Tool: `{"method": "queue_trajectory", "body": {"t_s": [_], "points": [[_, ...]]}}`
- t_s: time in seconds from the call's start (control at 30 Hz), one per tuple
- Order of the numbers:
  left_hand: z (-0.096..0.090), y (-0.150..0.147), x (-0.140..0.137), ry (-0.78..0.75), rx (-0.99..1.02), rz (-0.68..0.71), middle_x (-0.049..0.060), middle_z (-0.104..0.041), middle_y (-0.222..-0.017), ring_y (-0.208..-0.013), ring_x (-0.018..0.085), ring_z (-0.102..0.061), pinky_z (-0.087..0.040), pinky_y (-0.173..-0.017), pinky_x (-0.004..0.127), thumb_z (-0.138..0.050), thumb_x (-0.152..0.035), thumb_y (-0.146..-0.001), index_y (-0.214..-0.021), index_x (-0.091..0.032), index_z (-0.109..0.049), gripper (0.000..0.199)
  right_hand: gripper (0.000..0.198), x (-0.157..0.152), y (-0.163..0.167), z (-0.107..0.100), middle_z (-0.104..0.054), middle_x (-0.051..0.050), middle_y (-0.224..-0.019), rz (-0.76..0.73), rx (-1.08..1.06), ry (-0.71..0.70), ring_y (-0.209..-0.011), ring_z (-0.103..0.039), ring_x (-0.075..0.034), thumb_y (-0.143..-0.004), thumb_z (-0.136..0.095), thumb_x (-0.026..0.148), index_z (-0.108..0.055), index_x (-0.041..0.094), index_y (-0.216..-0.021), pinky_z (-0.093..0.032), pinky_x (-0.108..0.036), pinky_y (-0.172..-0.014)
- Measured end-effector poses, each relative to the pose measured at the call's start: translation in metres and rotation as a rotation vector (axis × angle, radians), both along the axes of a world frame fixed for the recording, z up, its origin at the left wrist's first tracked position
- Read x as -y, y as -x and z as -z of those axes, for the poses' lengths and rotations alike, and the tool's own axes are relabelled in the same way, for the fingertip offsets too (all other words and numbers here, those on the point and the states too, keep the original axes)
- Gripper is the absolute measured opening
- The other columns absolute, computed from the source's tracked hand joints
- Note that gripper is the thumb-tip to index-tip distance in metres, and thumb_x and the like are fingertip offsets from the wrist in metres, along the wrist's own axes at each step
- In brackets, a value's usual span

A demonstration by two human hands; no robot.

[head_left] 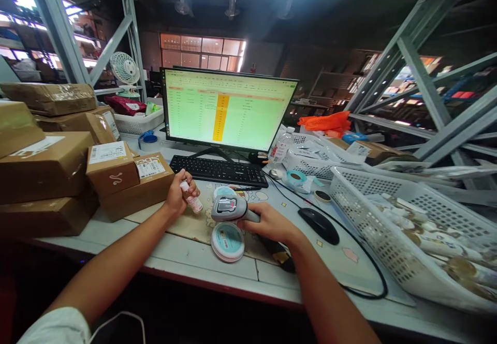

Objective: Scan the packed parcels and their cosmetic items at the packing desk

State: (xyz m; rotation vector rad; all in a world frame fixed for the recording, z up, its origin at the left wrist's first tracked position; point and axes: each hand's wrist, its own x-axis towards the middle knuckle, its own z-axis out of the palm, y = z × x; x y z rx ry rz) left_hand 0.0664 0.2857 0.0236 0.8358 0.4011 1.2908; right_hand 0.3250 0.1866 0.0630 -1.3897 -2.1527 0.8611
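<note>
My left hand is closed around a small white-capped bottle with pink print, tilted in front of the keyboard. Gripped by its handle in my right hand is a grey barcode scanner, held above the desk mat to the right of the bottle. Below the scanner sits a round, flat tub with a pale blue label. A second round tub shows partly behind the scanner. Under my right wrist lies a dark object with a yellowish part, its kind partly hidden.
A monitor with a spreadsheet stands behind the keyboard. Cardboard boxes are stacked at the left. On the right are a black mouse, its cable, a tape roll and a white perforated basket of packaged items.
</note>
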Motion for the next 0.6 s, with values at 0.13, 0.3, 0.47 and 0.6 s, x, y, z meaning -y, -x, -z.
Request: {"method": "queue_trajectory", "body": {"t_s": [0.13,0.3,0.47,0.6], "points": [[0.0012,0.0001,-0.0003,-0.020,0.017,0.020,-0.005,-0.041,-0.048,-0.044,0.011,-0.044,-0.042,-0.054,0.025,-0.065,-0.058,-0.087,-0.069,-0.019,-0.044,0.047,0.030,-0.0019,0.0001,0.0049,-0.074,-0.001,-0.093,0.014,0.039,-0.019,-0.084,-0.063,-0.019,-0.084,-0.070,0.042,-0.078,0.018,-0.100,-0.049,-0.027,-0.076],[0.0014,-0.0010,0.0010,-0.049,0.025,0.050,-0.003,-0.046,-0.051,-0.049,0.011,-0.048,-0.044,-0.058,0.026,-0.069,-0.054,-0.083,-0.068,-0.019,-0.047,0.045,0.030,-0.0035,-0.0005,0.0081,-0.073,-0.001,-0.091,0.026,0.082,-0.018,-0.081,-0.061,-0.018,-0.083,-0.070,0.041,-0.078,0.018,-0.101,-0.045,-0.026,-0.070],[0.0016,-0.0007,0.0012,-0.063,0.013,0.068,-0.002,-0.047,-0.055,-0.052,0.012,-0.050,-0.045,-0.060,0.026,-0.070,-0.050,-0.082,-0.068,-0.018,-0.048,0.041,0.031,-0.0024,0.0000,0.0059,-0.073,-0.001,-0.088,0.020,0.060,-0.009,-0.080,-0.062,-0.019,-0.085,-0.069,0.044,-0.077,0.017,-0.098,-0.046,-0.026,-0.071],[0.0017,0.0001,0.0009,-0.068,-0.005,0.056,-0.003,-0.045,-0.054,-0.051,0.012,-0.050,-0.046,-0.061,0.026,-0.070,-0.047,-0.082,-0.067,-0.019,-0.047,0.040,0.032,-0.0012,0.0013,0.0039,-0.074,-0.001,-0.091,0.012,0.029,-0.026,-0.084,-0.064,-0.020,-0.087,-0.068,0.044,-0.077,0.016,-0.100,-0.047,-0.028,-0.076]]}}
